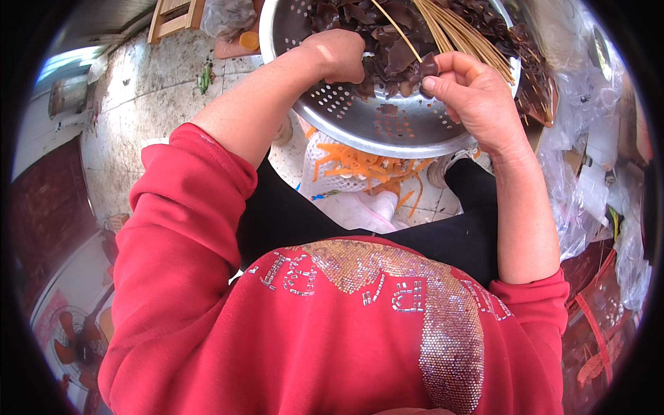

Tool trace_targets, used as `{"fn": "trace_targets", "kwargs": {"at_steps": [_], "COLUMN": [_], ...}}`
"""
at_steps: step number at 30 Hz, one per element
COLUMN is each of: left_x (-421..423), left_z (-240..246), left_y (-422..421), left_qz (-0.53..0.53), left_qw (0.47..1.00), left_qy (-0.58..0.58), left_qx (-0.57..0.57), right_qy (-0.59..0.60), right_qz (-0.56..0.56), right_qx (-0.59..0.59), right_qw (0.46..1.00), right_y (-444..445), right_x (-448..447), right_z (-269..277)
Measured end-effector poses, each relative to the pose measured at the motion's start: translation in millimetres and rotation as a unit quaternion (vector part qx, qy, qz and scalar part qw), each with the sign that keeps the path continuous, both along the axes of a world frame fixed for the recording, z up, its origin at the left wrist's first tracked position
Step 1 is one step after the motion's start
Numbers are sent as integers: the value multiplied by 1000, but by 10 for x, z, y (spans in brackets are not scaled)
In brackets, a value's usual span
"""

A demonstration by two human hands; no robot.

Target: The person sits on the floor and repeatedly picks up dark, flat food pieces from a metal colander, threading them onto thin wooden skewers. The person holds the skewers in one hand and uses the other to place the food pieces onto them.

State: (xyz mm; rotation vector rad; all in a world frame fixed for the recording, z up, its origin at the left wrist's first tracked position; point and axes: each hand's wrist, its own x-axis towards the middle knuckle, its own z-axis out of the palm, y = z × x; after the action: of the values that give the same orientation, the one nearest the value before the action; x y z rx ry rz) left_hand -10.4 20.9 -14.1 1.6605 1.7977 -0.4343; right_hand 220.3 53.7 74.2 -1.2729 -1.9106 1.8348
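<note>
A large perforated steel colander [353, 136] holds dark wood ear mushrooms [399, 54]. My right hand [469, 96] pinches a wood ear piece [428, 66] between thumb and fingers, at the lower end of a thin wooden skewer [397, 28]. The skewer slants up to the picture's top edge. Curled over the colander's left part is my left hand [342, 54]; its fingertips are hidden, so what it may hold cannot be told. A bundle of bare wooden skewers [461, 33] lies across the mushrooms, above my right hand.
Orange vegetable peelings [363, 161] lie in a white mesh-like bag below the colander, between my legs. Skewered wood ears [534, 78] are piled at its right, beside clear plastic bags [568, 207]. A wooden stool [176, 18] stands at upper left; a fan [80, 347] is at lower left.
</note>
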Motion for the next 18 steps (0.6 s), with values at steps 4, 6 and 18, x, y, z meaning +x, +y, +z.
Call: {"fn": "trace_targets", "kwargs": {"at_steps": [4,6,18], "left_x": [-171,-275,-552], "left_z": [466,533,151], "left_y": [-5,84,234], "left_qz": [295,464,594], "left_qw": [897,773,455], "left_qy": [-317,-410,-620], "left_qx": [93,137,236], "right_qy": [-5,-4,-12], "right_qz": [5,4,13], "right_qx": [3,1,-1], "right_qw": [1000,1000,1000], "right_y": [-1,-8,-36], "right_x": [-14,-12,-14], "right_z": [24,66,55]}}
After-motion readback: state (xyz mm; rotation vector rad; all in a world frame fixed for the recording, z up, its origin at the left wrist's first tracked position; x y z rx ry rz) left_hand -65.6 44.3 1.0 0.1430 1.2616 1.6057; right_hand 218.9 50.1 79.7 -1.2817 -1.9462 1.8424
